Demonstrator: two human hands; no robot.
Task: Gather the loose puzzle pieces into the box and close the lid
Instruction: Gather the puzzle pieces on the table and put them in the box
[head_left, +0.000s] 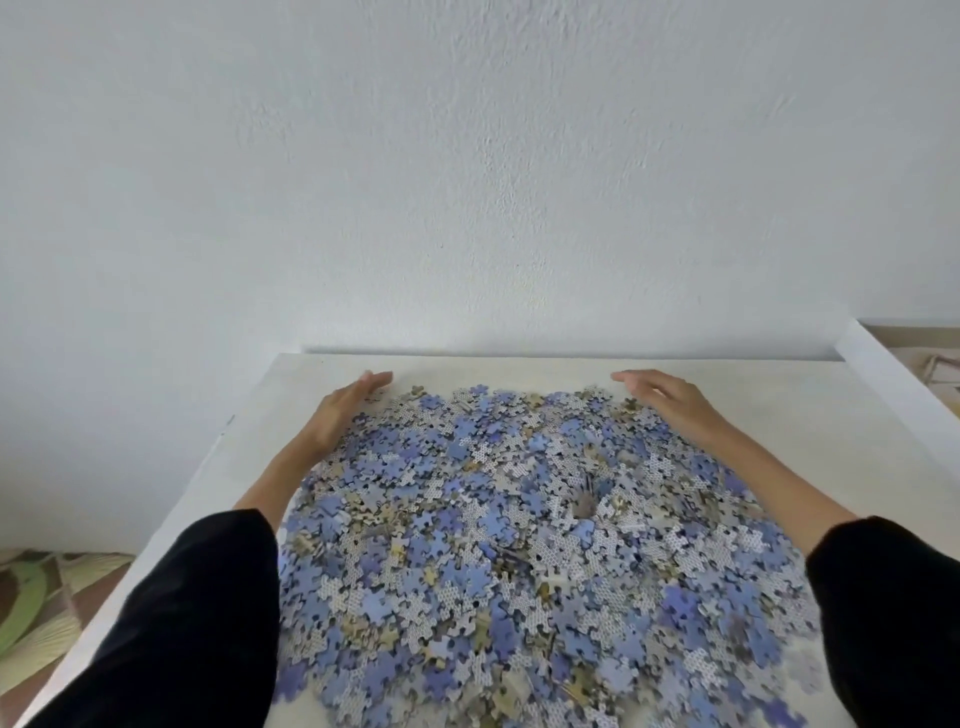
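A wide heap of loose puzzle pieces (519, 545), blue, white-patterned and tan, covers the middle of a white table (779, 410). My left hand (343, 410) lies at the heap's far left edge with straight fingers, its palm turned toward the pieces. My right hand (665, 400) lies at the far right edge, fingers extended and pointing left over the pieces. Both forearms in black sleeves flank the heap. No box or lid is in view.
The table's far edge meets a white wall (467, 182). A raised white ledge (893, 374) runs along the table's right side. Patterned floor covering (47, 597) shows at the lower left beyond the table's left edge.
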